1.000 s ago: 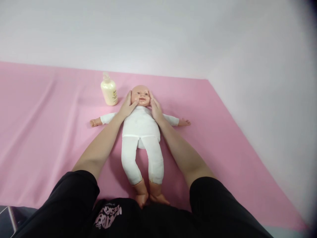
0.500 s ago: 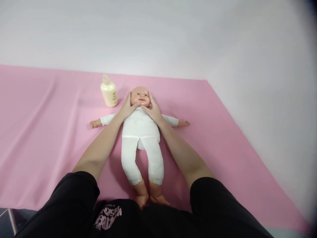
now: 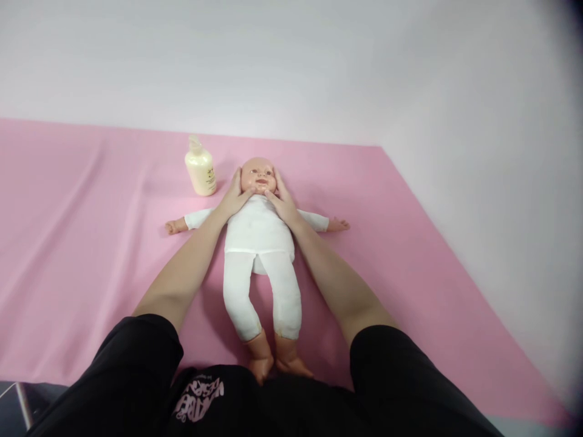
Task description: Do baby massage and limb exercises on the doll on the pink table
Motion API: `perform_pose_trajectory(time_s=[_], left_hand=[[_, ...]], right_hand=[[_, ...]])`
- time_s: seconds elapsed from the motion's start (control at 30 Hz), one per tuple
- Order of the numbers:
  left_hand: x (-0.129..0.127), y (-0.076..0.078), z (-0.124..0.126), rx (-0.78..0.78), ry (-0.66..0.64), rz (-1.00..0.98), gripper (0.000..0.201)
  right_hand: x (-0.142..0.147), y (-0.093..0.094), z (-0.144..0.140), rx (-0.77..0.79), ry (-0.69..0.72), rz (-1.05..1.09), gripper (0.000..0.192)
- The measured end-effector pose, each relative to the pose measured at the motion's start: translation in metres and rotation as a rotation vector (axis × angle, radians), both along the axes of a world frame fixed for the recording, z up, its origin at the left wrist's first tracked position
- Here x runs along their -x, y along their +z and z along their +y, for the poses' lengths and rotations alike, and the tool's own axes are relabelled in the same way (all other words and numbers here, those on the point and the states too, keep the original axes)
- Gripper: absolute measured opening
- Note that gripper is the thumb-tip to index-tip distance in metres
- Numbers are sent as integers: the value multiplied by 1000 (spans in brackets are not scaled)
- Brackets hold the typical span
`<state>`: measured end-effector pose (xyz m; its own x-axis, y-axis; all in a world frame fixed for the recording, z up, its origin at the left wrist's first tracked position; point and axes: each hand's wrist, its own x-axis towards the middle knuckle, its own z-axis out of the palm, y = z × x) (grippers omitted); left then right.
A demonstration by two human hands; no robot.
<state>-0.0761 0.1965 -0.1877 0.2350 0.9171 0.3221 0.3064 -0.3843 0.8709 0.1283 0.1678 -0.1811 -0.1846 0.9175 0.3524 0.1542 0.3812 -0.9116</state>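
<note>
A baby doll [image 3: 259, 243] in a white suit is lying on its back on the pink sheet [image 3: 68, 230], arms spread wide and feet pointing toward the person in black sleeves. The left hand [image 3: 233, 199] is cupping the side of the doll's head, its fingers [image 3: 237, 181] lying loosely open and flat against the cheek while the thumb is resting under the chin. The right hand [image 3: 283, 201] is doing the same on the other side, fingers spread and stretched up along the cheek, thumb touching the chin. Neither hand is gripping; both are only pressing lightly against the face. A cream lotion bottle [image 3: 200, 168] is standing upright on the sheet just beside the doll's head, near the left hand but apart from it.
</note>
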Motion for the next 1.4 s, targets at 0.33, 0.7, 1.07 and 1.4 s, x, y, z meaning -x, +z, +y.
perform_pose_trajectory(time_s=[0.33,0.7,1.07,1.4], left_hand=[[0,4,-3,58,-16,-11,132],[2,1,5,53,-14,-13,85],[4,-3,3,31,-99,-31,125],[5,-9,16,24,-71,-45,97]], right_hand=[[1,0,-2,65,61,50,117],[0,-5,9,73,16,103,91],[0,-2,2,87,50,70,118],[-1,-9,13,29,-62,57,79]])
